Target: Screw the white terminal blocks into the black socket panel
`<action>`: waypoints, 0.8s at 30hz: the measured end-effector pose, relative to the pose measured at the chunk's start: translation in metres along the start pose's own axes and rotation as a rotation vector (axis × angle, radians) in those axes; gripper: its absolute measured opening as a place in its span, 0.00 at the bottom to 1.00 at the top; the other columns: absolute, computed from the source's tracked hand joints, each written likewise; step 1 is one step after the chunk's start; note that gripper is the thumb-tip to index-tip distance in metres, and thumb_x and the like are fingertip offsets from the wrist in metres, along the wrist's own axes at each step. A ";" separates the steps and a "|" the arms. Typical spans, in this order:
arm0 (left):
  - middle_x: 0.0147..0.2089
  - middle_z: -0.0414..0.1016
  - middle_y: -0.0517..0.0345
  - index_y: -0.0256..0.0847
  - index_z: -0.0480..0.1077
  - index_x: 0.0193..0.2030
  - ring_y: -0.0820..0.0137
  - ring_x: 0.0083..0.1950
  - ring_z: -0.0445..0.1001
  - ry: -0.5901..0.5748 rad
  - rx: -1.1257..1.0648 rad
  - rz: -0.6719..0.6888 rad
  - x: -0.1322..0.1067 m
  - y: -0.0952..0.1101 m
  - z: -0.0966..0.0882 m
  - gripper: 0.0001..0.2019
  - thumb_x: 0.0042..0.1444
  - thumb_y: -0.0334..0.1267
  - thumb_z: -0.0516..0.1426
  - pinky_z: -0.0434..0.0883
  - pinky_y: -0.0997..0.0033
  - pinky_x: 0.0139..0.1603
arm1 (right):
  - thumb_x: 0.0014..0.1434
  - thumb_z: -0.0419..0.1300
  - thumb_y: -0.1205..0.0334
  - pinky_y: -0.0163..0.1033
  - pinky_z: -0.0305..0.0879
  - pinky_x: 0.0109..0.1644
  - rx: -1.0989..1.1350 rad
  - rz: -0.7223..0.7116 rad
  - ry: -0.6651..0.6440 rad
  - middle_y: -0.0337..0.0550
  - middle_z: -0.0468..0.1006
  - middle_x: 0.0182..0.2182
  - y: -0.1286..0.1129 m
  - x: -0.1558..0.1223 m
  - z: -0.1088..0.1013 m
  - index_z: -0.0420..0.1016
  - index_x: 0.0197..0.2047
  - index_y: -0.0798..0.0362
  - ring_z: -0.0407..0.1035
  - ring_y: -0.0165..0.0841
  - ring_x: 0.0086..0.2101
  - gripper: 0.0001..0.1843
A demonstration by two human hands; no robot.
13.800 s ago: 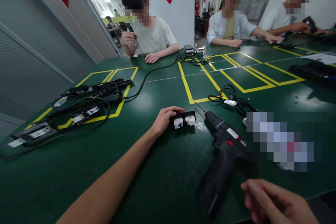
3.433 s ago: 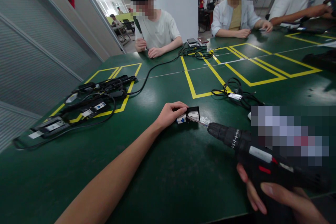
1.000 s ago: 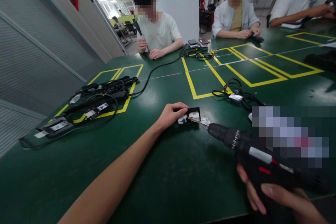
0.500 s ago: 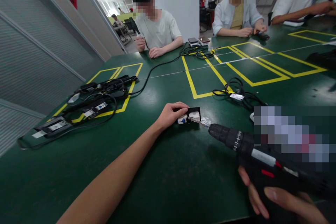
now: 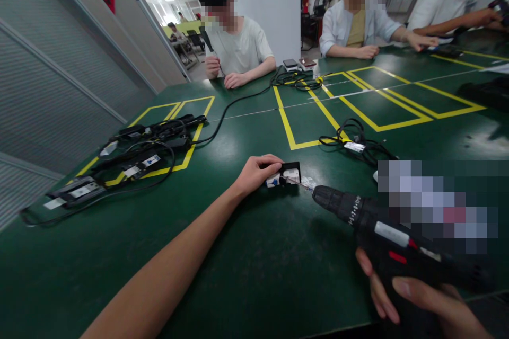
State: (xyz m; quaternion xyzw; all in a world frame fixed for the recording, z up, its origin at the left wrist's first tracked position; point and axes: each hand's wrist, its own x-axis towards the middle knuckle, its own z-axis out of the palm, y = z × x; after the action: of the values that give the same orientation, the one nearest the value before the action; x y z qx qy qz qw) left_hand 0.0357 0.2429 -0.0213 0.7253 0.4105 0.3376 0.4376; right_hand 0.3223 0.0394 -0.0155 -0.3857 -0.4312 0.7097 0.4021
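My left hand (image 5: 257, 174) is closed on a small black box-shaped part (image 5: 293, 166) with white and blue labels, holding it on the green table. In my right hand (image 5: 417, 296) is a black cordless drill (image 5: 369, 222) with red and grey marks, its handle wrapped by my fingers. The drill's thin bit (image 5: 304, 185) points left, and its tip meets or overlaps the labelled face of the part; exact contact is too small to tell. A clear, crinkled scrap (image 5: 309, 181) lies just behind the bit.
Black adapters and cables (image 5: 155, 143) lie in a heap on the left. A coiled cable with a white label (image 5: 353, 146) is beyond the drill, beside a blurred-out object (image 5: 433, 201). Yellow tape outlines (image 5: 292, 137) mark the green table (image 5: 238, 254). Several people sit across it.
My hands, the part and the drill keep nearly the same arrangement; the view shifts slightly. Across the table, the person in the light blue shirt has stretched an arm out to the right.
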 end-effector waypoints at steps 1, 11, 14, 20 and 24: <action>0.44 0.74 0.51 0.38 0.76 0.39 0.66 0.45 0.72 -0.002 -0.005 0.003 0.000 0.000 0.000 0.12 0.57 0.42 0.56 0.67 0.65 0.47 | 0.55 0.55 0.46 0.48 0.64 0.30 0.001 0.003 0.003 0.43 0.70 0.17 -0.002 -0.001 0.001 0.73 0.40 0.52 0.66 0.41 0.22 0.19; 0.44 0.74 0.50 0.38 0.76 0.39 0.66 0.45 0.72 0.003 -0.010 0.007 0.000 0.001 0.000 0.11 0.57 0.41 0.55 0.68 0.65 0.47 | 0.57 0.55 0.49 0.46 0.63 0.32 -0.006 0.019 0.007 0.44 0.72 0.20 -0.004 -0.005 -0.001 0.73 0.42 0.52 0.67 0.39 0.24 0.18; 0.45 0.74 0.50 0.38 0.76 0.39 0.66 0.45 0.72 -0.006 -0.012 0.007 0.000 0.001 0.000 0.12 0.57 0.42 0.55 0.68 0.64 0.47 | 0.58 0.54 0.50 0.45 0.63 0.31 -0.004 0.001 -0.007 0.43 0.70 0.21 0.000 -0.006 -0.003 0.72 0.43 0.53 0.66 0.37 0.23 0.17; 0.44 0.74 0.49 0.37 0.77 0.38 0.66 0.45 0.72 -0.009 -0.013 0.026 0.002 -0.004 0.000 0.12 0.57 0.41 0.55 0.68 0.64 0.48 | 0.60 0.53 0.54 0.45 0.63 0.33 -0.004 0.026 -0.028 0.44 0.70 0.23 0.002 -0.007 -0.006 0.70 0.44 0.55 0.64 0.35 0.23 0.15; 0.44 0.74 0.49 0.37 0.77 0.39 0.66 0.45 0.72 -0.010 -0.004 0.030 0.002 -0.004 0.000 0.12 0.57 0.41 0.55 0.68 0.65 0.48 | 0.60 0.52 0.54 0.45 0.62 0.33 -0.017 -0.001 -0.024 0.44 0.71 0.22 -0.001 -0.006 -0.003 0.68 0.46 0.58 0.64 0.36 0.23 0.17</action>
State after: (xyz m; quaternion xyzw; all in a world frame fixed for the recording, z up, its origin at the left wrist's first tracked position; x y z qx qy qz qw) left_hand 0.0348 0.2458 -0.0251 0.7320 0.3969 0.3414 0.4359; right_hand 0.3279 0.0350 -0.0148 -0.3803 -0.4422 0.7102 0.3941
